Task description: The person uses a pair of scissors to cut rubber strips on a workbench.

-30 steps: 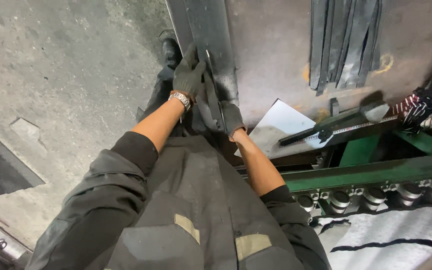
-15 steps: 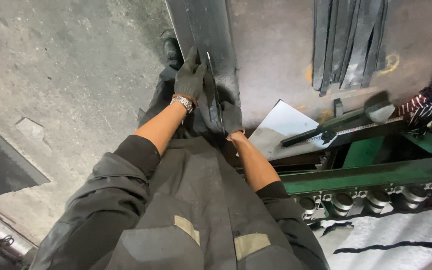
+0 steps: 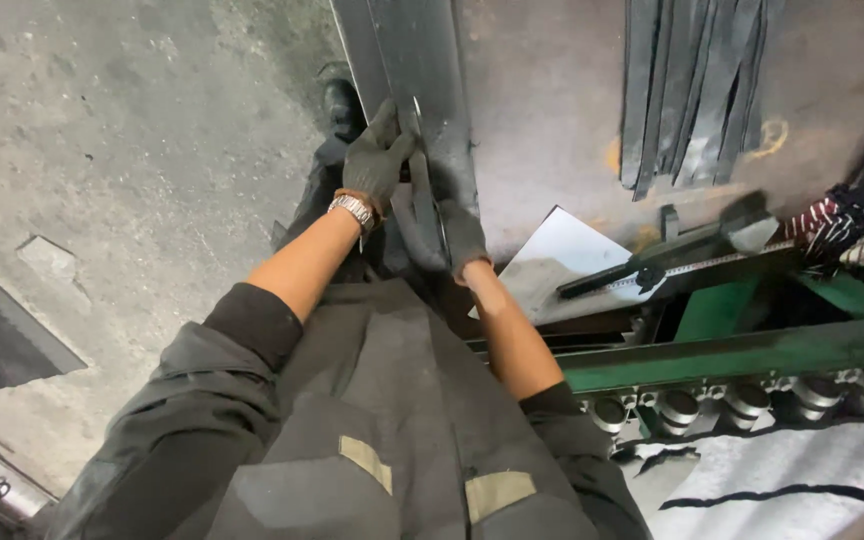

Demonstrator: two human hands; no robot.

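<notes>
While both gloved hands grip one long strip, notes run as follows.
Left hand (image 3: 377, 158): dark glove, wristwatch; closed over the left edge of the metal strip (image 3: 422, 90), thumb across its face, likely to steady it.
Right hand (image 3: 457, 235): gloved, wrapped round the strip's near end, lower down, just by the body; probably takes the weight.
Strip: long, narrow, grey; runs away from the person along the left edge of the steel table (image 3: 552, 120), partly over the floor (image 3: 102, 150). Two-handed hold fits its length.
Boot (image 3: 340, 100): just left of the strip, on the concrete.
Strip pile (image 3: 692, 90): similar dark strips on the far tabletop, well apart from the hands.
White sheet (image 3: 562, 260): flat near the table edge, beside the right forearm.
Square (image 3: 672, 255): dark tool with a ruled blade, touching the sheet.
Green frame (image 3: 752, 350): below the table, rollers (image 3: 742, 400) along it.
</notes>
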